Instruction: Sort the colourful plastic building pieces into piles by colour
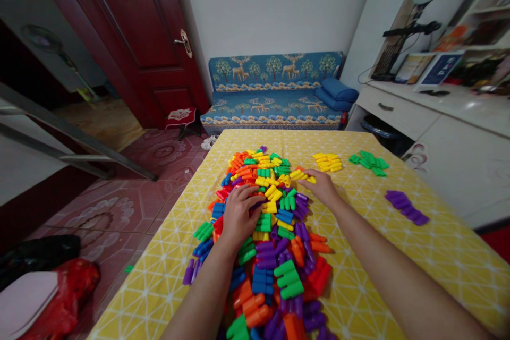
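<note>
A long heap of plastic pieces [265, 265] in green, purple, blue, orange, red and yellow runs down the table. My left hand [240, 212] rests on the heap's left part, fingers bent over the pieces; whether it grips one is hidden. At the heap's right edge, my right hand [319, 186] pinches a yellow piece [299, 175] between thumb and fingers. Apart from the heap, to the right, lie a yellow group [327, 162], a green group [370, 162] and a purple row [406, 207].
The table wears a yellow patterned cloth [159, 271]. Behind it stands a blue sofa [271, 101]. A white cabinet [422, 122] is at the right, a dark red door [135, 26] at the back left. A metal frame [87, 158] and red bag [71, 297] are at the left.
</note>
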A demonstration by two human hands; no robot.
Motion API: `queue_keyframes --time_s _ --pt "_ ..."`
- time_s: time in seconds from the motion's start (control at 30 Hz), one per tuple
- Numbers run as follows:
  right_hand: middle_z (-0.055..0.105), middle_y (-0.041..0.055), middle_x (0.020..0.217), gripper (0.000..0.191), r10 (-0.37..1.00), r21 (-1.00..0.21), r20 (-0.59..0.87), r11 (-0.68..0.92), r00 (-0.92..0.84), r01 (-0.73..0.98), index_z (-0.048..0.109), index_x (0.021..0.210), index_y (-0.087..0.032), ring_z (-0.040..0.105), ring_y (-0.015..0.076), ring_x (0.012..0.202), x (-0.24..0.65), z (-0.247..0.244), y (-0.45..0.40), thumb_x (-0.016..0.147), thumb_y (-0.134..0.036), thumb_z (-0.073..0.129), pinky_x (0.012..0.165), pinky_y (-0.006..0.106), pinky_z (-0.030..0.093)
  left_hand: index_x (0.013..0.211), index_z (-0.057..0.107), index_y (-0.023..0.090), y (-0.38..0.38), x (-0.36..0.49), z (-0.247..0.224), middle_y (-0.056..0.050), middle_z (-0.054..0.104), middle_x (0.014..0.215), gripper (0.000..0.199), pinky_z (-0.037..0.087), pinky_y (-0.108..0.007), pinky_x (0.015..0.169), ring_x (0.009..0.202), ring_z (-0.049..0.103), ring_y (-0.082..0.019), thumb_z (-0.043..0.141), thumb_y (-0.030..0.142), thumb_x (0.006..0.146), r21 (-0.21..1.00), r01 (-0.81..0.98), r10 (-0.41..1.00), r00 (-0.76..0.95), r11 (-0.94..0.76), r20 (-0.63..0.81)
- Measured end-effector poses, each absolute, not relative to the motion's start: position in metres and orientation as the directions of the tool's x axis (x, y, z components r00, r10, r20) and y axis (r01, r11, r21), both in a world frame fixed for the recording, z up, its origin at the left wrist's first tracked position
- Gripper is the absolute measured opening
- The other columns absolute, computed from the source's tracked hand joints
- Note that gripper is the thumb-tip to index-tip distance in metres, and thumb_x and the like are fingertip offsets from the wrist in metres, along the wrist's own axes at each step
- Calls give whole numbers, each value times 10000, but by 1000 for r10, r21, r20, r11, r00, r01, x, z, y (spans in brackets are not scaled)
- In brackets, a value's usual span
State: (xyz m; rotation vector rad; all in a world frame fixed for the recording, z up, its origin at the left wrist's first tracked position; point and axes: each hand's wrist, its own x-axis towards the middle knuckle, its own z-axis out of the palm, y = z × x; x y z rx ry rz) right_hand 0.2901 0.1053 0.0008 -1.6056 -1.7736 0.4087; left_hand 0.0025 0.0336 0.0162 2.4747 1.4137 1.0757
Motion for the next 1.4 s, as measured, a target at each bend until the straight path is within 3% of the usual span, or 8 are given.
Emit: queue_keyframes --time_s 0.13,0.3,0.5,0.63,0.73,0.93,1.17,1.4 --pt "729 74 907 418 965 -887 178 73 193 456 707 945 -149 660 216 802 315 0 66 732 -504 648 715 309 517 1019 742 295 34 2 14 -27 685 1219 191 452 -514 1035 1206 548 -268 671 237 852 401 715 778 322 -573 539" --pt "719 61 798 425 992 -909 -109 -76 -57 410 734 865 -145 644 195 703 335 5 20 675 -524 712 606 275 489 1022 740 296 35 2 13 -31 681 1224 195 446 -522 1045 1215 545 -273 656 231 858 395 713 775 329 -578 540" --pt "705 59 755 413 963 -926 77 -26 258 376 695 811 -148 651 197 719 360 -8 39 663 -534 700 637 283 501 1019 741 284 34 3 15 -40 683 1217 193 450 -528 1045 1210 547 -273 658 229 854 394 721 782 328 -570 531" --pt "707 87 835 508 892 -937 109 -55 439 344 656 988 -145 655 198 697 374 -24 60 628 -502 697 603 301 518 1024 740 287 34 3 15 -40 681 1225 197 446 -535 1049 1212 549 -273 656 229 855 391 721 779 330 -572 533" --pt "682 105 922 455 822 -866 252 -44 510 498 644 1001 -150 640 195 705 373 -31 57 679 -472 639 648 343 534 1023 739 284 34 3 15 -39 683 1222 193 448 -535 1045 1209 549 -275 657 233 856 389 722 778 330 -573 534" --pt "635 118 959 240 745 -586 573 82 341 806 670 772 -190 606 240 925 360 -35 50 788 -393 542 843 382 513 1026 736 282 34 2 15 -35 683 1223 190 453 -520 1037 1208 547 -270 652 236 862 389 716 772 332 -580 541" --pt "692 112 987 280 835 -419 503 10 223 908 703 909 -177 608 246 947 362 -38 69 834 -351 497 900 392 462 1035 738 290 35 1 14 -32 682 1223 197 449 -518 1041 1216 543 -271 646 246 867 387 719 776 337 -577 533" --pt "674 132 1138 321 805 -388 552 17 217 921 709 961 -164 598 270 1058 362 -36 68 845 -397 520 952 412 451 1035 738 287 34 2 14 -33 681 1229 197 447 -523 1039 1216 539 -274 648 240 865 389 720 779 336 -575 530"
